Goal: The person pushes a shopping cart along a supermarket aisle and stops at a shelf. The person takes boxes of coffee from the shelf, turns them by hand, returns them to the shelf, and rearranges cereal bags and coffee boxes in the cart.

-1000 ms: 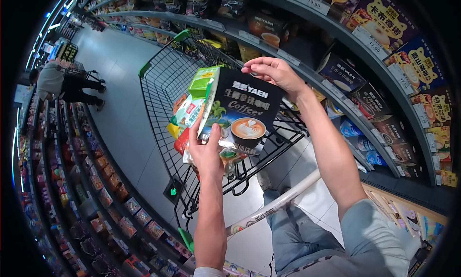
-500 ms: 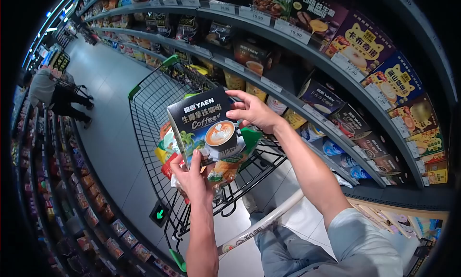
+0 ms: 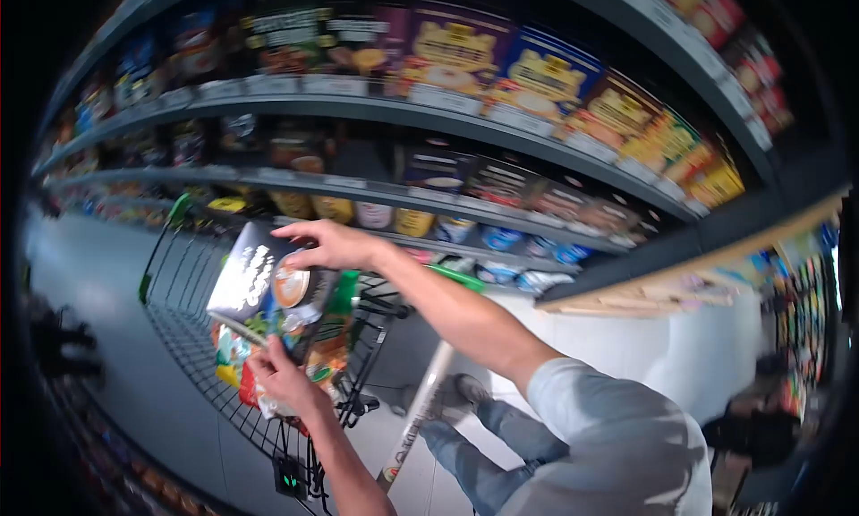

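Observation:
A dark box of coffee [image 3: 246,279], with a latte cup pictured on its front, is held tilted over the shopping cart [image 3: 175,333]. At the lower edge of the box, my left hand [image 3: 284,380] grips it with the thumb on the front. My right hand [image 3: 333,246] holds the upper right part, its fingers reaching over the printed face. Glare washes out part of the lettering. Beneath the box, bagged groceries [image 3: 234,369] lie in the cart, partly hidden by the box and my left hand.
Shelves of boxed coffee [image 3: 458,55] curve along the far side, with canisters and packets on lower levels. The cart's handle [image 3: 419,417] runs close to my legs. A dark-haired person [image 3: 761,434] is at the right edge. A blurred dark figure [image 3: 67,346] appears at the left.
My view has swung to the right, so the cart and box now sit farther left. The box has tilted, and my right fingers have moved across its front. Both hands still hold it.

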The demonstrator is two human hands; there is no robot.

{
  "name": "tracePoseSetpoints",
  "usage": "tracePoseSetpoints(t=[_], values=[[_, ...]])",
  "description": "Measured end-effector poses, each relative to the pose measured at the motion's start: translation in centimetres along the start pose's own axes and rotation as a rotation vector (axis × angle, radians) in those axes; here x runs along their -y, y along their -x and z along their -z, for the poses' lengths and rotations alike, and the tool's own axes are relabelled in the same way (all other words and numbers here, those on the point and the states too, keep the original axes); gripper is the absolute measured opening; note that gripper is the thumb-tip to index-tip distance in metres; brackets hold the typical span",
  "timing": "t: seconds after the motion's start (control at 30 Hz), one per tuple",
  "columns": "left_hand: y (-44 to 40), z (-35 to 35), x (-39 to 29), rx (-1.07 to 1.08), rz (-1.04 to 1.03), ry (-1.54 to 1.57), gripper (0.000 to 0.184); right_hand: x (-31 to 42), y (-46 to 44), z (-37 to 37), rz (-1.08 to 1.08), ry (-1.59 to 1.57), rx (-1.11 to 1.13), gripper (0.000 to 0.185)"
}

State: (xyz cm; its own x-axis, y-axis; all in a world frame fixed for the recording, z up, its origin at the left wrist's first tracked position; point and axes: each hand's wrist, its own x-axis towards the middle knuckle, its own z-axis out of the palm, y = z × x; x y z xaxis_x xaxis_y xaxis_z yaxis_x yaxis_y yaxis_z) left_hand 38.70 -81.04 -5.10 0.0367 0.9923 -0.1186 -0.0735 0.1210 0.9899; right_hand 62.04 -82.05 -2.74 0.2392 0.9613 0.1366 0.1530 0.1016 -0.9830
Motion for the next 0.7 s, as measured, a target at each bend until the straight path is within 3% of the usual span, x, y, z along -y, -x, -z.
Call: tracePoseSetpoints(t=[0.1, 0.2, 0.23, 0.33, 0.4, 0.43, 0.47, 0.53, 0.6, 0.63, 0.7], values=[[0.8, -0.2, -0.9, 0.131, 0.110, 0.138, 0.023, 1.4, 4.6, -0.5, -0.164, -0.125, -0.231, 0.049], [0.7, -0.2, 1.1, 0.374, -0.004, 0.092, 0.018, 2.9, 10.9, -1.9, -0.041, -0.073, -0.557, 0.054], [0.5, 0.0, 2.6, 0.414, 0.021, 0.069, 0.017, 3.8, 13.0, -2.0, -0.061, 0.077, -0.624, 0.057], [1.7, -1.2, 3.0, 0.468, 0.026, 0.075, 0.019, 4.6, 16.8, -3.3, -0.244, 0.080, -0.695, 0.071], [2.1, -1.2, 2.6, 0.460, 0.022, 0.024, 0.025, 6.4, 18.9, -4.7, -0.524, 0.276, -0.653, 0.075], [2.3, -1.0, 2.3, 0.455, 0.017, 0.002, 0.028, 4.7, 19.0, -6.2, -0.290, 0.410, -0.822, 0.076], [2.6, -0.6, 1.7, 0.463, 0.030, 0.041, 0.028, 4.7, 19.0, -6.9, -0.260, 0.351, -0.889, 0.073], [2.5, 0.3, 2.2, 0.448, 0.120, -0.012, 0.027, 8.0, 19.8, -7.8, -0.402, 0.251, -0.849, 0.068], [5.3, 1.2, 0.4, 0.451, 0.123, -0.090, 0.038, 5.6, 20.1, -8.4, -0.246, 0.386, -0.940, 0.062], [6.1, 1.8, -0.2, 0.484, 0.053, -0.126, 0.052, 5.8, 20.3, -8.5, -0.217, 0.379, -0.942, 0.061], [6.4, 2.6, -1.0, 0.539, -0.002, -0.230, 0.057, 4.9, 20.6, -8.9, -0.100, 0.436, -0.986, 0.057]])
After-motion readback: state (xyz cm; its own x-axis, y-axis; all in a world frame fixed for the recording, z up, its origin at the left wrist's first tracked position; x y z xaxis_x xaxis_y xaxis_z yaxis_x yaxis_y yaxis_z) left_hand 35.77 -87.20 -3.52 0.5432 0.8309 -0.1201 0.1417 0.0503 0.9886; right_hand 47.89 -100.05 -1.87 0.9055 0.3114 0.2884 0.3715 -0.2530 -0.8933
